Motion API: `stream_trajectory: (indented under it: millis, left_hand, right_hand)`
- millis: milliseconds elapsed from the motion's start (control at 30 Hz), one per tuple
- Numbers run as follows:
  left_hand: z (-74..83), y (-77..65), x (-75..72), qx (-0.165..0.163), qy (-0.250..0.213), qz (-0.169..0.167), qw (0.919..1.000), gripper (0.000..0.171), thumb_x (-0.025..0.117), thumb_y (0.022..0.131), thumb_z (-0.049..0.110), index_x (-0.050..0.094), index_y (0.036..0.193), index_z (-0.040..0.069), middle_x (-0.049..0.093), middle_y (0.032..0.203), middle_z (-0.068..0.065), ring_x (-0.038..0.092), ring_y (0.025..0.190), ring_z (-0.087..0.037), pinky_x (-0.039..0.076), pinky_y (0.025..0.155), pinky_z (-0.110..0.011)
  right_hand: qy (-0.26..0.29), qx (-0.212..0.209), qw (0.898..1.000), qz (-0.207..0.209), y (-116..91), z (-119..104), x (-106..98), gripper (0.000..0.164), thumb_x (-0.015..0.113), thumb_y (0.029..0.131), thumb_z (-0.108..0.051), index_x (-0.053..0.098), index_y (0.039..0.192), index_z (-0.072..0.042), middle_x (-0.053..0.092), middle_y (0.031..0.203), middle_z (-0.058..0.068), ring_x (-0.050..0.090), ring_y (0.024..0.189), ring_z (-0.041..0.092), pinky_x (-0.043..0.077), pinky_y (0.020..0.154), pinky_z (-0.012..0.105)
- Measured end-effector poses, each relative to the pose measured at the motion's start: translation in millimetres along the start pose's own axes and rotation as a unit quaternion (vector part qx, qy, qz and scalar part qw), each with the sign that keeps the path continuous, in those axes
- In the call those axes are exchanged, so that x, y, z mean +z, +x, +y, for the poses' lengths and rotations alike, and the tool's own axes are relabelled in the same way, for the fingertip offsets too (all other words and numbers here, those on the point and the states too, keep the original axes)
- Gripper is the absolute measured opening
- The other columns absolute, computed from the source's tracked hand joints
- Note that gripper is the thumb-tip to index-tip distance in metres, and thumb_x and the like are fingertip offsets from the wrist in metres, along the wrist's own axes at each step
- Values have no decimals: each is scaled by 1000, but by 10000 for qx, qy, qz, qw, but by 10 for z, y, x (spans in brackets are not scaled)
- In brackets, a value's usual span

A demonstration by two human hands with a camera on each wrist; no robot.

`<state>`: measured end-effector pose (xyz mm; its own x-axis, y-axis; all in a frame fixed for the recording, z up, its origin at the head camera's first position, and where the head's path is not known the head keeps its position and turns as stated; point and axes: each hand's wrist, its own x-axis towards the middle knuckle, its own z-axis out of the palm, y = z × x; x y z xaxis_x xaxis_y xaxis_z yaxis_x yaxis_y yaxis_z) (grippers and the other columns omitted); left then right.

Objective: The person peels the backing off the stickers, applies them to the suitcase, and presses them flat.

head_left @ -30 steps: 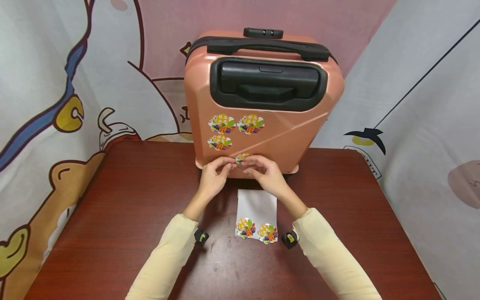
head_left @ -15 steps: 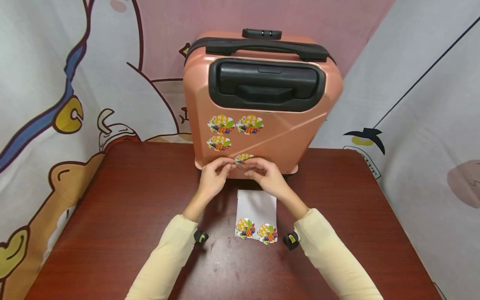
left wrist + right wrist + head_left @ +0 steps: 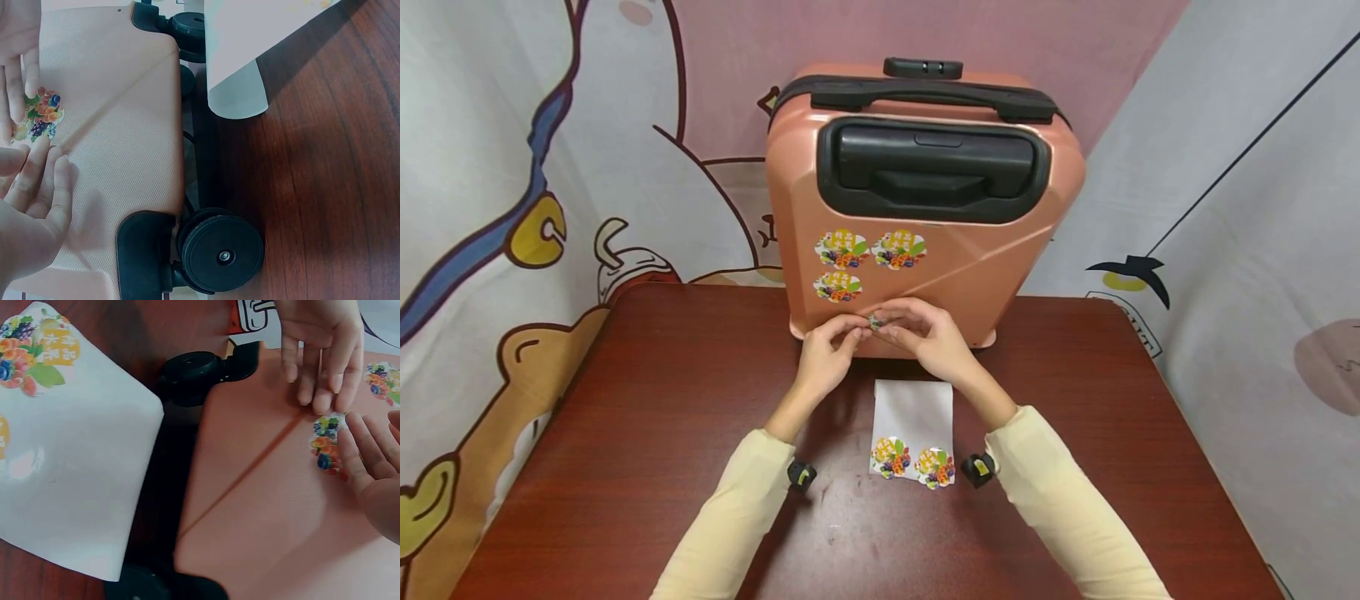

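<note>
1. A fruit sticker (image 3: 45, 112) lies low on the face of the upright pink suitcase (image 3: 955, 267), between both hands.
2. The left hand (image 3: 826, 354) has nearly straight fingers, clasping nothing, tips touching the sticker's edge.
3. The right hand (image 3: 942, 343) rests extended fingers over its opposite side, likewise unclenched.
4. Three similar stickers (image 3: 841, 249) sit higher up.
5. A white sheet (image 3: 913, 408) lies on the table (image 3: 700, 400).

From my end I'm seeing a shiny reddish-brown table (image 3: 1097, 400) with soft glare up front, boxed in by pink-and-white cartoon-print hangings (image 3: 1247, 200).
</note>
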<state>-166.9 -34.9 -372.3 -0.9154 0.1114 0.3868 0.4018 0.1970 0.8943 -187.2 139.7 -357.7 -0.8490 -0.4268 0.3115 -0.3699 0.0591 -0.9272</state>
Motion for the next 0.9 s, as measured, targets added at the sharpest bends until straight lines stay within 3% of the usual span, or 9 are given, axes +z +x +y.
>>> stream_trajectory:
  millis: [233,367,500,733,900]
  left_hand:
    - [-5,-5,1,64,-27,-25,10000,13,53,86,-10,62,95,-13,64,86,-26,62,84,-37,51,69,-37]
    - [-5,-5,5,102,-30,-9,9999,13,53,85,-11,62,95,-14,64,86,-26,62,83,-38,50,69,-41]
    - [-1,-6,5,89,45,17,9999,13,53,85,-11,62,95,-13,65,85,-25,63,82,-37,50,67,-37]
    - [-5,-7,3,67,41,34,10000,13,54,85,-10,62,94,-12,65,85,-25,63,83,-36,49,66,-32]
    - [-14,-3,4,36,53,24,10000,13,54,85,-9,62,94,-12,65,85,-25,63,83,-36,48,65,-26]
  right_hand:
    - [-293,319,9991,25,-85,206,-16,26,55,84,11,55,111,13,58,108,29,59,93,41,51,77,37]
    - [-394,591,9975,53,-134,311,-28,26,56,84,10,56,110,13,59,107,28,63,88,33,52,75,39]
    - [-524,616,9967,68,-134,321,-33,25,57,84,9,57,108,11,60,104,27,64,85,28,51,75,44]
    - [-614,274,9977,91,-67,95,-21,23,58,83,9,58,106,12,61,102,26,61,91,36,51,77,33]
    - [-429,175,9989,118,-42,-181,5,23,55,83,13,55,106,17,57,104,33,56,95,46,48,83,41]
